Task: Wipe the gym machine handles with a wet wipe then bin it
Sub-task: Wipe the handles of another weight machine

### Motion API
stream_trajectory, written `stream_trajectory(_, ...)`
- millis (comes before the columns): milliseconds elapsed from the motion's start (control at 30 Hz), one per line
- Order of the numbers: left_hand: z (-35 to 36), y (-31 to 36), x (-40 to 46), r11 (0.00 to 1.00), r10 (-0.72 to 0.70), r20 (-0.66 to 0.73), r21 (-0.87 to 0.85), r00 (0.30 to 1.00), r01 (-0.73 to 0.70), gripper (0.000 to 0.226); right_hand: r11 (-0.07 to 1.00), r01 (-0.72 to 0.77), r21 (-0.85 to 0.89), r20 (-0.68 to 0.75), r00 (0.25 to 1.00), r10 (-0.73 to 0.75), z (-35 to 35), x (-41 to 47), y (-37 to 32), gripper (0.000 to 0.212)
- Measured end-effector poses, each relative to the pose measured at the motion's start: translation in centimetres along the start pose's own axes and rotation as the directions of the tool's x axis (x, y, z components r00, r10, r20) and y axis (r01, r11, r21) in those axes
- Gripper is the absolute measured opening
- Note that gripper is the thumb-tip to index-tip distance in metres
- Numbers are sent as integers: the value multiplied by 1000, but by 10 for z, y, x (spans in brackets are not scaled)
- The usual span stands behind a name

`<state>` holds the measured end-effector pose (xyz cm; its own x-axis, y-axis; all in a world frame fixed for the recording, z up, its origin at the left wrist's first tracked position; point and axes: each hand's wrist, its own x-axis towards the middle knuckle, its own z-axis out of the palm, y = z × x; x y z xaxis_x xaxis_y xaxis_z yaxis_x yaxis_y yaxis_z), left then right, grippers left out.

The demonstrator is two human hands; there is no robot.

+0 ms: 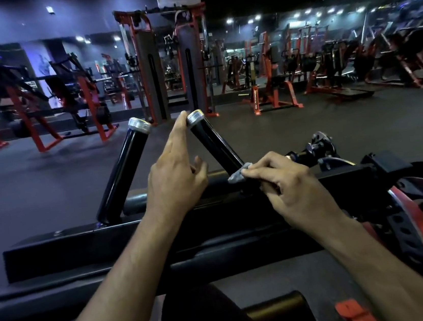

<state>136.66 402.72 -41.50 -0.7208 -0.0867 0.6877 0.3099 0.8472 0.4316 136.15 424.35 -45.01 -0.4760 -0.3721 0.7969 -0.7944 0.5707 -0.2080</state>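
Observation:
Two black machine handles with silver end caps rise from a black bar [82, 245] in a V shape: the left handle [123, 171] and the right handle [213, 144]. My right hand [288, 190] pinches a small crumpled grey wet wipe [238, 174] against the base of the right handle. My left hand [177, 170] reaches forward with its index finger straight, its tip touching the silver cap of the right handle. No bin is in view.
The black machine frame crosses the view in front of me, with a red perforated plate [410, 229] at the right. Across the dark floor stand a tall red cable tower [166, 64] and several red and black gym machines.

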Motion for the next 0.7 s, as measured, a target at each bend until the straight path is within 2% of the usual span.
stream_trajectory(133, 0, 0, 0, 1000, -2, -5, -5, 1000, 2, 87, 1000, 25, -4, -44, 999, -25, -4, -1, 8, 28)
stream_trajectory(233, 0, -1, 0, 1000, -3, -6, -6, 1000, 3, 87, 1000, -13, -15, -97, 995, 12, -1, 6, 9, 23)
stream_trajectory(367, 0, -1, -1, 1000, -19, 0, -11, 1000, 19, 88, 991, -103, 80, -142, 983, 113, 7, 31, 7, 23)
stream_trajectory(500, -2, 0, 0, 999, -23, -3, -23, 1000, 23, 89, 969, -150, 196, -112, 978, 174, 11, 51, 3, 28)
stream_trajectory(700, -1, 0, 0, 999, -49, 24, -15, 999, 49, 93, 991, -100, 94, -87, 990, 109, 4, 16, 10, 30)
